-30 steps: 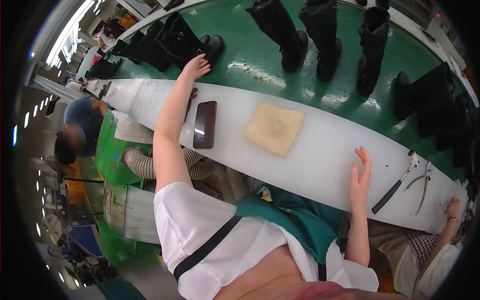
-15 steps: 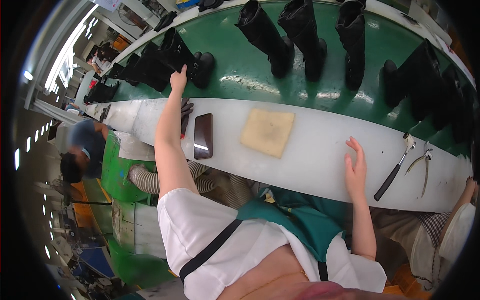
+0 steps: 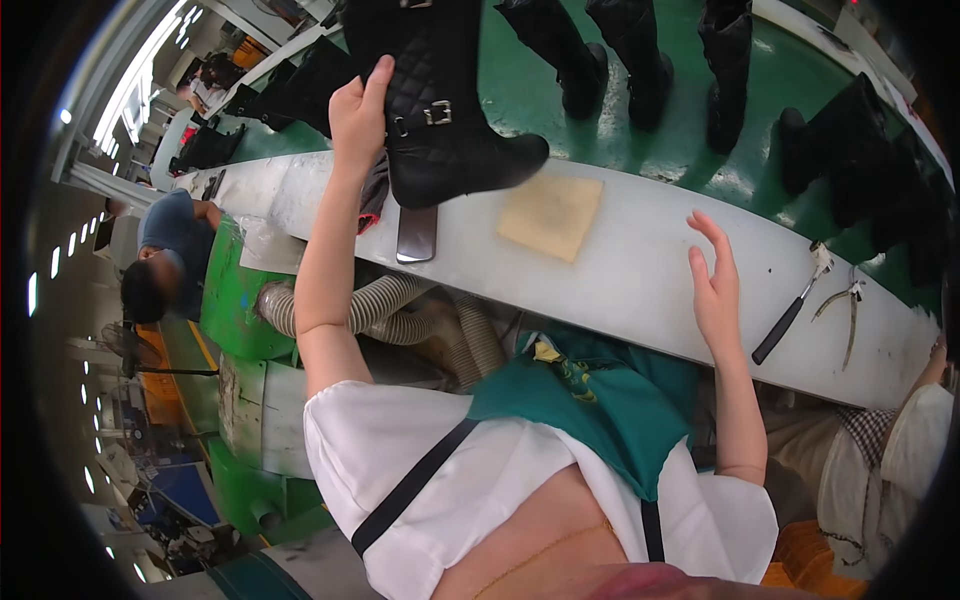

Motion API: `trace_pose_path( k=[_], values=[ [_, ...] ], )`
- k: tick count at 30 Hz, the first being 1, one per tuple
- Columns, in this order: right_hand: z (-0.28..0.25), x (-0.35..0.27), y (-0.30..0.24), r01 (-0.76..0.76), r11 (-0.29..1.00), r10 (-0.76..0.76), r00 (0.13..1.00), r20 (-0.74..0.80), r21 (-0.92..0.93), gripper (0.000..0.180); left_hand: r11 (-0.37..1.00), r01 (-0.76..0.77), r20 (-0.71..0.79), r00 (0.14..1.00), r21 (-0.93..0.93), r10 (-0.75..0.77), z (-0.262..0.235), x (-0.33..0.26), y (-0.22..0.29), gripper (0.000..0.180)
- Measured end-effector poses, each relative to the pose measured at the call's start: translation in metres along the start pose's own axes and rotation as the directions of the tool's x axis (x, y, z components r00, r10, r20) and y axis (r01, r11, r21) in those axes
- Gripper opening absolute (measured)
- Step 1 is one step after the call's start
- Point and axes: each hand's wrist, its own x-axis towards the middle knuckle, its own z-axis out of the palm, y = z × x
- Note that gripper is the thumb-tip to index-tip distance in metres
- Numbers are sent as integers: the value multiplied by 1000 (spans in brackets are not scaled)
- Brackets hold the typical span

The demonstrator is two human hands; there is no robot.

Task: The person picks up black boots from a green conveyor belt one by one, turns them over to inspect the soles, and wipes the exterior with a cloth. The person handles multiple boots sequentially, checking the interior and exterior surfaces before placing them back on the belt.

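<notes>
Boot (image 3: 440, 120) over phone (image 3: 416, 234), beside cloth (image 3: 551, 214).

A footwear factory floor: I stand in my green apron (image 3: 600, 400) at a long white workbench (image 3: 640, 270) running beside a green conveyor (image 3: 530, 90) that carries a row of black boots (image 3: 620, 50). A hammer (image 3: 790, 310) and pliers (image 3: 845, 305) lie on the bench, ribbed extraction hoses (image 3: 400, 310) run beneath it, and another worker (image 3: 165, 250) sits further down the line among green machinery (image 3: 235, 310).
</notes>
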Motion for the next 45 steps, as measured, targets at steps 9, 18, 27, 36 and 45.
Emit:
trace_pose_path(
  k=[9,18,27,36,45],
  values=[
    [44,84,-54,-17,854,57,997,-60,519,60,840,-460,35,872,-287,489,117,-84,123,38],
    [1,110,-24,-327,770,356,933,56,547,76,850,-372,142,882,-373,449,173,-92,159,46],
    [-8,124,-19,-280,672,330,942,62,685,68,920,-343,288,877,-189,386,195,-44,181,53],
    [-8,133,-9,62,550,306,913,-271,833,73,928,-315,554,745,-202,373,174,-56,173,82],
    [-54,124,-9,-123,793,441,791,-424,596,50,909,-245,370,854,-337,367,187,-113,168,63]
  ],
)
